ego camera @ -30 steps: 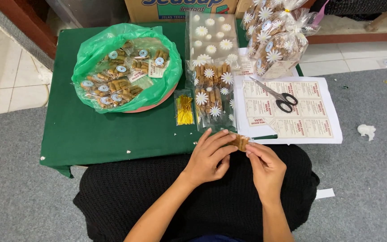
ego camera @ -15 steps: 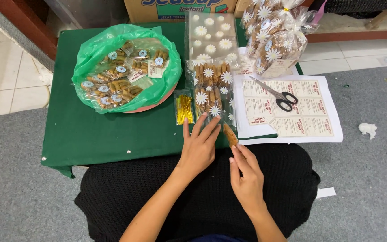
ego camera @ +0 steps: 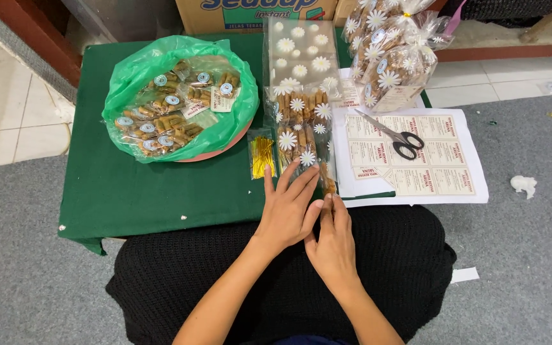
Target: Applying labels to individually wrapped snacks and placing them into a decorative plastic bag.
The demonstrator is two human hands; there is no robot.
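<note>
My left hand lies flat, fingers spread, pinning the clear daisy-printed cellophane bag of brown snack sticks to the green counter's near edge, while my right hand's fingers, together, steady its near end.

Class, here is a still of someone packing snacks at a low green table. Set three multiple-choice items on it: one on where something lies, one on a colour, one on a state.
1. Where do the scissors lie?
A. on the sheet of labels
B. in the green-lined tray
C. on the grey carpet

2. What colour is the bundle of twist ties?
A. red
B. gold
C. blue

3. How is the left hand placed?
A. clenched in a fist
B. lifted clear of the table
C. fingers spread flat on the daisy-print snack bag

Answers: 1 A, the scissors rest on the printed white sheet. 2 B, the ties shine yellow-gold. 3 C, the fingers are spread over the bag's lower end.
</note>
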